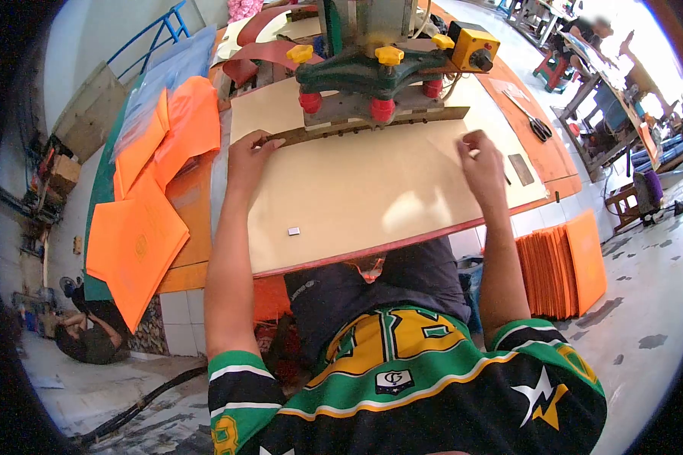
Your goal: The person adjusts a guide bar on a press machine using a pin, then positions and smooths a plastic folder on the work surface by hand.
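Observation:
My left hand (252, 155) pinches the left end of a long, thin brown strip (303, 137) that lies under the head of a green press (379, 76). Raised over the right part of the cream board (334, 197), my right hand (481, 163) has its fingers curled together, apart from the strip. Whether anything is between those fingers I cannot make out. Red cylinders (382, 110) on the press stand just above the strip. A small whitish block (294, 231) rests on the board nearer to me.
Orange printed sheets (140, 243) lie left, beside clear plastic (174, 68). Scissors (539, 127) and a grey metal plate (520, 169) are at the right. A stack of orange pieces (558, 265) stands below the table's right side. Other people (584, 34) sit farther off.

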Demonstrator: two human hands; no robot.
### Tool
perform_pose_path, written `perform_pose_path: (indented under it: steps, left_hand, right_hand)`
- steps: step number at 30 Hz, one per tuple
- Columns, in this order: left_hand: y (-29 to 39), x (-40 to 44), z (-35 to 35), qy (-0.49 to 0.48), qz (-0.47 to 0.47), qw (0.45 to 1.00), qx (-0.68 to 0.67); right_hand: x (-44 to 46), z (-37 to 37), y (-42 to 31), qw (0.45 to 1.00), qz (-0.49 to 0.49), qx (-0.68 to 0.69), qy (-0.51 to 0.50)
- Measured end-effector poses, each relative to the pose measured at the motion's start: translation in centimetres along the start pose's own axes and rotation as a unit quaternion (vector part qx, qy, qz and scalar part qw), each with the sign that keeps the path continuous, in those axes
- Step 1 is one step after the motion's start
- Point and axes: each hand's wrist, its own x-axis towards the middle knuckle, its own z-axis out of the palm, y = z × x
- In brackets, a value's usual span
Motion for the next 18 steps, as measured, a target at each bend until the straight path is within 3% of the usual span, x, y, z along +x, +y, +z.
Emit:
perform_pose_path:
  steps: [5, 13, 16, 18]
  left_hand:
    - [1.0, 0.0, -0.2, -0.010, -0.003, 1.000, 0.008]
    - [1.2, -0.4, -0.2, -0.011, 0.004, 1.000, -0.007]
    - [0.9, -0.2, -0.1, 0.004, 0.012, 1.000, 0.018]
    - [0.7, -0.2, 0.0, -0.002, 0.003, 1.000, -0.001]
  right_hand:
    - [-1.2, -4.1, 3.3, 0.975, 0.104, -0.196, -0.009]
    - [-1.0, -2.3, 5.1, 0.984, 0.061, -0.168, 0.006]
    - [-0.3, -0.9, 3.1, 0.996, -0.001, 0.084, 0.028]
    - [-0.4, -0.7, -0.6, 0.976, 0.069, 0.199, -0.061]
